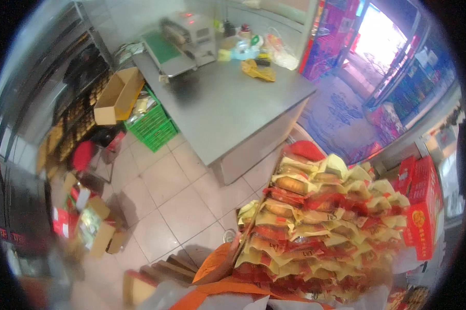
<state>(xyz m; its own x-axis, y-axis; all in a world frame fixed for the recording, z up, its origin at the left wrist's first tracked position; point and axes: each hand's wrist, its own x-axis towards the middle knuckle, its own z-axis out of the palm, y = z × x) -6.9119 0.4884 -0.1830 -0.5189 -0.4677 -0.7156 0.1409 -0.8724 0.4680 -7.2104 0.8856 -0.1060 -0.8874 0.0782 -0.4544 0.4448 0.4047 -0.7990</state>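
A large tray fills the lower right, tilted. Rows of round baked pastries in pale yellow and red wrappers cover it. My left hand, at the end of an orange sleeve, is closed on the tray's left edge; only a little of it shows and most fingers are hidden. My right hand is not in view; the pastries and blur cover the right side of the tray. At the tray's far left corner sits a red rounded thing.
A metal table stands ahead with a conveyor machine and a yellow bag. To its left are a green crate and cardboard box. Red boxes stand right. More cartons and a red stool lie left.
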